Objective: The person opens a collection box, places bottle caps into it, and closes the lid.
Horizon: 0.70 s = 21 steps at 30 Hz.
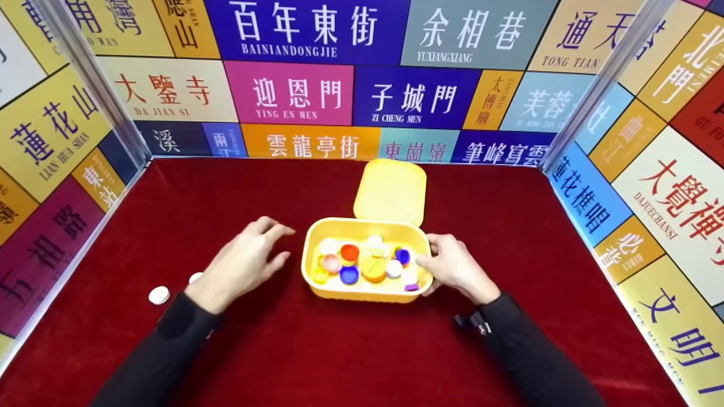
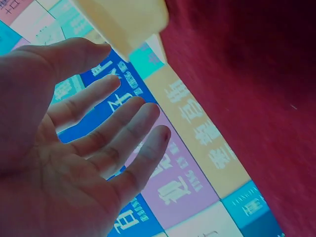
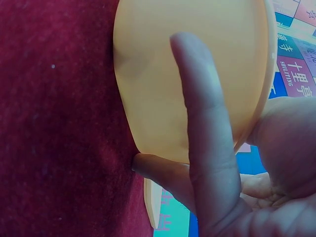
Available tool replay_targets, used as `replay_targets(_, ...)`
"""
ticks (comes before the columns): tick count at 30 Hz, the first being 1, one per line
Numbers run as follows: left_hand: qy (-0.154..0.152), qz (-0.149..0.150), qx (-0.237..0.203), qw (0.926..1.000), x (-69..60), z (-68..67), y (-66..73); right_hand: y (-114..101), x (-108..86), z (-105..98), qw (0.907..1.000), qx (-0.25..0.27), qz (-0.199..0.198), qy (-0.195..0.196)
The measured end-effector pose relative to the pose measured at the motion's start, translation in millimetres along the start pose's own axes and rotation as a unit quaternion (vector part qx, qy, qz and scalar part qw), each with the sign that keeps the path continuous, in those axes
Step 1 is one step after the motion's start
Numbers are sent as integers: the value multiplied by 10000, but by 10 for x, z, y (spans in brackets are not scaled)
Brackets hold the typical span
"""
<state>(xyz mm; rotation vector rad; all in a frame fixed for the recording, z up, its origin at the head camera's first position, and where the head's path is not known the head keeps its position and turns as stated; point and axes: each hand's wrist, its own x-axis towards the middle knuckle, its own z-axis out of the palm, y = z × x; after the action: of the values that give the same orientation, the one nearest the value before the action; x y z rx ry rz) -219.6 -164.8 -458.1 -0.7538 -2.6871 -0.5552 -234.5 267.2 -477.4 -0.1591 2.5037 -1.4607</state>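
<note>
A yellow plastic box stands on the red cloth with several bottle caps inside; among them are a red cap, a blue cap and an orange cap. My right hand grips the box's right end, thumb over the rim and fingers against the outside wall. In the right wrist view, fingers lie along the yellow wall. Just left of the box, my left hand hovers with fingers spread and nothing in it. The left wrist view shows its bare palm.
Behind the box lies a yellow lid. A white cap rests at the left on the red cloth, and another white cap is partly hidden by the left wrist. Printed panels enclose the back and sides.
</note>
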Motion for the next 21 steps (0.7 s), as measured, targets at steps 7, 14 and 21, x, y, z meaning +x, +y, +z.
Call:
replay_targets(7,-237,-511,-4,9984,-271,-121,-258,2,-5,-10,10000,-18,36,38)
replay_targets(14,-743,-1142,-2,9907,-554,-311,-527,-2,-7,-4,10000,21,19,39)
replay_targets(21,-1014,-1349,-85,9856,-750,-404,-730,2,-6,-5,10000,43,18,24)
